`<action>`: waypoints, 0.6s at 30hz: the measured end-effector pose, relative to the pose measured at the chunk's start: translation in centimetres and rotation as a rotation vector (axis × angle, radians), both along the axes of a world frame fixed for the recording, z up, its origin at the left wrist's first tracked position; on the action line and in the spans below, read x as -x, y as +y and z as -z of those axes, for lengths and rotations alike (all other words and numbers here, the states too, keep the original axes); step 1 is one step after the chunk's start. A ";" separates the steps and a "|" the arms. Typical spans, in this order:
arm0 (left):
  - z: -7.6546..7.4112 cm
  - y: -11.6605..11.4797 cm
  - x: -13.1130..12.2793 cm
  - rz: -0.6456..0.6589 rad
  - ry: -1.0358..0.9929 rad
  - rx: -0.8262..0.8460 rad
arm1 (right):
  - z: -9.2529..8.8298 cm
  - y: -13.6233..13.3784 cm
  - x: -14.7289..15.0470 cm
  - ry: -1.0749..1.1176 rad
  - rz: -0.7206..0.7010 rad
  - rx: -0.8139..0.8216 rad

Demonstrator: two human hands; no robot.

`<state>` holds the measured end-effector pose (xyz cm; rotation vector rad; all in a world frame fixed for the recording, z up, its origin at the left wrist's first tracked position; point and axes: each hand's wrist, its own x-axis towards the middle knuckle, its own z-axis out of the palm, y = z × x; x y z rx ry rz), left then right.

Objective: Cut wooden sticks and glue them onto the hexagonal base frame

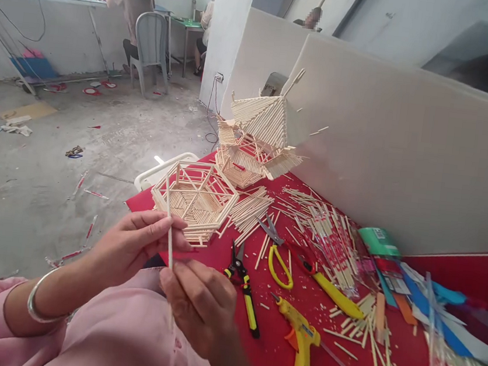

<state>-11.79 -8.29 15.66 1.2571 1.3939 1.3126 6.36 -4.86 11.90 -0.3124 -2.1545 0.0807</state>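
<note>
Well, hands [131, 242] [201, 301] hold a stick [169, 247] near table edge [138, 201].

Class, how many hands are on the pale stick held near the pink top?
2: the left hand pinches the pale stick higher in the picture; the right hand holds it lower. Neither hand is hidden.

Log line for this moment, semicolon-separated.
left hand: grips stick; right hand: grips same stick; hexagonal frame: beyond hands; glue gun: on table, unheld
</note>
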 end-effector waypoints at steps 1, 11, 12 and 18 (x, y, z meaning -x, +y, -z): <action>0.3 0.2 -0.1 -0.006 -0.119 0.049 | 0.2 0.0 0.4 -0.029 -0.008 -0.012; 0.8 0.7 3.4 -0.021 0.760 -0.285 | 0.7 2.2 -1.2 0.172 0.314 0.245; 0.9 0.8 3.5 -0.025 0.817 -0.297 | 0.9 2.6 -1.4 0.186 0.375 0.253; 1.5 1.5 3.0 -0.168 0.876 -0.297 | 2.5 4.3 -1.5 0.155 0.472 0.320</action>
